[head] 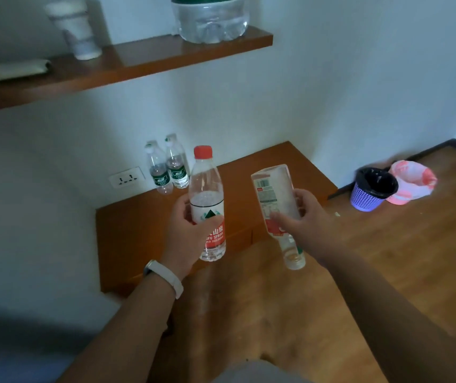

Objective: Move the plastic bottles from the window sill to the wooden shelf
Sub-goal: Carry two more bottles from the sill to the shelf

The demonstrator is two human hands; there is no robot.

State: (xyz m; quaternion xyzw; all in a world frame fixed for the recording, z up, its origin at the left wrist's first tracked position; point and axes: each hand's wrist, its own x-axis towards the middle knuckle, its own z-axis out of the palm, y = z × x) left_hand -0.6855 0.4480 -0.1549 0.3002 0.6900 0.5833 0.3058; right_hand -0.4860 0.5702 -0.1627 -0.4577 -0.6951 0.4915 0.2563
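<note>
My left hand grips a clear bottle with a red cap and red label, held upright. In my right hand is a second clear bottle with a red and white label, turned upside down with its neck pointing at the floor. Both bottles hang in the air above a low wooden ledge. The wooden shelf runs along the wall high up, above and behind both hands. No window sill is in view.
On the shelf stand a large water jug, a white paper cup and a flat folded item. Two small green-label bottles stand at the ledge's back by a wall socket. Two waste bins sit on the floor at right.
</note>
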